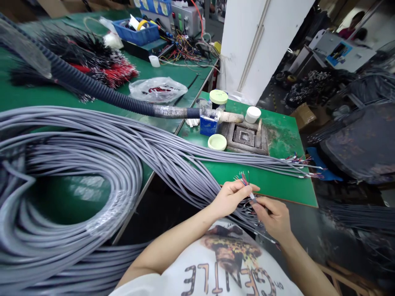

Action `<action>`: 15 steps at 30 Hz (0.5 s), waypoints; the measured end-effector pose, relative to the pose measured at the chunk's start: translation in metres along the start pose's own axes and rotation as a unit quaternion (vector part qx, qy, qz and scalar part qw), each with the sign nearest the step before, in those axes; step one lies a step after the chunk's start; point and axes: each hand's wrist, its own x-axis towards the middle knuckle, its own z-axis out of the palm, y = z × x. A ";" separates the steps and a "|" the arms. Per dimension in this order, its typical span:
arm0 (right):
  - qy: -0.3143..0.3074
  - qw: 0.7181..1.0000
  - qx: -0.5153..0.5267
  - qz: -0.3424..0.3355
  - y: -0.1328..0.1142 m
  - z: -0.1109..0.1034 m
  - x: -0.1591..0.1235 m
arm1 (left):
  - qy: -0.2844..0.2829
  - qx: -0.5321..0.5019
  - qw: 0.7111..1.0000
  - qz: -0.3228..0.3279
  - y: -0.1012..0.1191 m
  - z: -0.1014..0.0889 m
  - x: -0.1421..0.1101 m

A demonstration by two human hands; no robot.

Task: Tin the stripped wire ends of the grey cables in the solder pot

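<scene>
Close to my body, my left hand (233, 195) pinches a grey cable near its stripped end, where thin coloured wires (243, 178) fan out above the fingers. My right hand (273, 214) grips the same cable (252, 196) just below, thumb and fingers closed on its jacket. More grey cable ends (247, 209) lie under and between my hands, partly hidden. Behind them a bundle of grey cables (247, 159) runs across the green board, its stripped ends (304, 162) spread at the right.
Large coils of grey cable (123, 197) fill the left. A black corrugated hose (123, 100) ends above a soldering pot (245, 136), beside a blue box (209, 125), a green lid (217, 142) and a white-lidded jar (252, 114). A white pillar (247, 37) stands behind.
</scene>
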 end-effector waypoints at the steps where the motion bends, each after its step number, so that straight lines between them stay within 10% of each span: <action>1: 0.000 1.000 0.002 -0.002 0.000 0.001 0.000 | 0.000 -0.002 1.000 0.001 0.001 -0.001 -0.001; 15: -0.004 0.999 0.032 -0.031 0.001 0.001 -0.002 | 0.076 -0.266 0.960 -0.046 -0.012 -0.011 0.003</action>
